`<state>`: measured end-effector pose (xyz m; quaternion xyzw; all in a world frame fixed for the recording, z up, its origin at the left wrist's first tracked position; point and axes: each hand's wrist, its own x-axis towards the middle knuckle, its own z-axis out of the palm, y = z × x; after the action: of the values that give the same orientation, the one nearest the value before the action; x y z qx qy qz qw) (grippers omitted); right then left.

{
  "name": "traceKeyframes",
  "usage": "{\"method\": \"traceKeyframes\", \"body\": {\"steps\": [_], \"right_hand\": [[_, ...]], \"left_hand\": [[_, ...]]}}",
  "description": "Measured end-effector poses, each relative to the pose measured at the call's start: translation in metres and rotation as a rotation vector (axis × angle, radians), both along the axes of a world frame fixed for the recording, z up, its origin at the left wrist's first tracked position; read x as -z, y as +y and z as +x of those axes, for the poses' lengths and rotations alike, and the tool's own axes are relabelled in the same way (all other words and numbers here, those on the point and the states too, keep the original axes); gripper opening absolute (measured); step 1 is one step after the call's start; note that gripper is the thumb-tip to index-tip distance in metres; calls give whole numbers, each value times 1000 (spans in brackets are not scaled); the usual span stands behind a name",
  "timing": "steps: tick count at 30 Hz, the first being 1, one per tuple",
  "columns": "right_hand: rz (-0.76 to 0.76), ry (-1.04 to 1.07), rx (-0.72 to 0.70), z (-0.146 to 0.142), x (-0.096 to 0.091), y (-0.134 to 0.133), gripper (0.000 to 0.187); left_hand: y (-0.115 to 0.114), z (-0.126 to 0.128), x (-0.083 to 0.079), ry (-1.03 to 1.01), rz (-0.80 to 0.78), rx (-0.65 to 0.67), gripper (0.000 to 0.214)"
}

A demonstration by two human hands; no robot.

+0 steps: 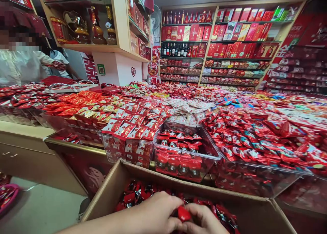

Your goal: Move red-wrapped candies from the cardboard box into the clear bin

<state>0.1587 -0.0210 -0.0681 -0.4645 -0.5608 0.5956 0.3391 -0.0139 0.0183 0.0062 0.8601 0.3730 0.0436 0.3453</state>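
Inside an open cardboard box (196, 184), my left hand (160, 210) and my right hand (204, 218) meet close together. Between their fingertips is a small red candy packet (184, 214), pinched from both sides. More red and black wrapped candies (143, 191) lie under and around my hands; my wrists hide part of them. Just beyond the box stands a clear plastic bin (187, 155), partly filled with the same sort of red and black packets (182, 146) in rows.
To the left, a bin holds stacked red and white packets (133, 127); to the right, shiny red packets (245, 135) are heaped. White packets (190, 108) lie behind. Shelves of boxes and bottles (187, 33) line the back wall. A person (21, 64) stands at far left.
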Motion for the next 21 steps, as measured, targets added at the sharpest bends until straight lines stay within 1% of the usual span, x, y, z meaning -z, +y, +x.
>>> {"method": "traceKeyframes", "body": {"steps": [2, 4, 6, 7, 9, 11, 13, 16, 18, 21], "right_hand": [[-15, 232, 64, -2, -19, 1, 24], [-70, 345, 176, -4, -36, 1, 30], [-123, 338, 266, -3, -48, -1, 25], [-132, 321, 300, -3, -53, -2, 24], [-115, 288, 352, -3, -60, -4, 27], [-84, 279, 387, -4, -63, -5, 28], [-63, 274, 420, -6, -63, -6, 26], [-64, 293, 452, -7, -61, -6, 25], [-118, 363, 463, -7, -60, -6, 24], [-253, 502, 477, -5, -61, -5, 24]], "left_hand": [[1, 5, -5, -180, -106, -107, 18], [2, 11, -8, -404, -288, -178, 17], [1, 14, -11, -577, -457, -241, 15], [0, 16, -13, -628, -537, -272, 15], [-4, 17, -15, -672, -684, -310, 20], [-9, 18, -15, -697, -778, -290, 32], [-12, 19, -11, -723, -780, -247, 47], [-12, 20, -5, -718, -740, -218, 57], [-10, 21, -3, -714, -732, -202, 61], [-8, 21, -5, -745, -727, -188, 68]]}}
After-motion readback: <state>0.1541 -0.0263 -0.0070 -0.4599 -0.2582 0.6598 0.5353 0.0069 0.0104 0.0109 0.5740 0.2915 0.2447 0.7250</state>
